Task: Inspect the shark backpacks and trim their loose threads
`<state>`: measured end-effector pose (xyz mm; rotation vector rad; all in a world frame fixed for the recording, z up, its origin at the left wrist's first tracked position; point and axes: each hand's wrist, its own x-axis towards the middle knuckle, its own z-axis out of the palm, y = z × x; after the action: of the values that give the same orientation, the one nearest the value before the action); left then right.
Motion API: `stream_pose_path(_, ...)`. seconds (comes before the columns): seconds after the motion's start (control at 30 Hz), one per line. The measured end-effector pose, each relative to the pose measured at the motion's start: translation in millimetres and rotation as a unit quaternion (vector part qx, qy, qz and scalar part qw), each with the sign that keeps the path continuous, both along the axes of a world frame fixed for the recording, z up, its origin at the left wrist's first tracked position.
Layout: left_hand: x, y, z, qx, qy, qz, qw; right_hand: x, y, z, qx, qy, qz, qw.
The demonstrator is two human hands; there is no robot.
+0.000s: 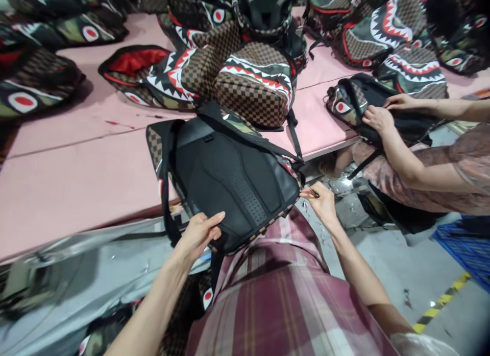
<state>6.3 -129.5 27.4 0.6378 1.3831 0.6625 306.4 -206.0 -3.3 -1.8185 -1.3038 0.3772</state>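
Note:
A backpack (pixel 233 182) with a black padded back panel, dark straps and brown checkered sides lies tilted between my lap and the table edge, back panel up. My left hand (pixel 201 233) grips its near left edge, thumb on the panel and fingers mostly hidden. At the bag's right corner, my right hand (pixel 320 202) is closed around a small dark tool (pixel 314 193), perhaps thread snips. Its fingertips touch or nearly touch the corner's edge.
A pink-topped table (pixel 76 177) carries several shark-mouth backpacks (pixel 254 82). To the right, a co-worker's hands (pixel 378 118) rest on another backpack (pixel 346 108). Below are more bags at lower left, and a grey floor with yellow-black tape (pixel 440 302).

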Motion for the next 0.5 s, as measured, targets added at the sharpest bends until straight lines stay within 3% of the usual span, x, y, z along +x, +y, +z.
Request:
stream_pose_path(0.13,-9,1,-10.3,-0.003,0.001,-0.004,1.0,-17,0,-3.5,0.034,0.067,0.094,0.993)
stream_pose_path(0.23,-13,4,-13.7,-0.011,-0.008,-0.014,1.0,-34,1,0.4,0.027,0.018,0.158,0.987)
stream_pose_path(0.37,-16,13,-14.5,-0.026,-0.048,0.065,0.996,-35,10,14.2,-0.021,0.036,0.304,0.952)
stream_pose_path(0.43,-18,16,-14.2,-0.013,-0.058,0.118,0.991,-31,21,21.7,-0.014,0.066,0.301,0.951)
stream_pose_path(0.5,-21,16,-13.2,0.0,-0.044,0.152,0.987,-27,39,25.9,0.007,0.031,0.221,0.975)
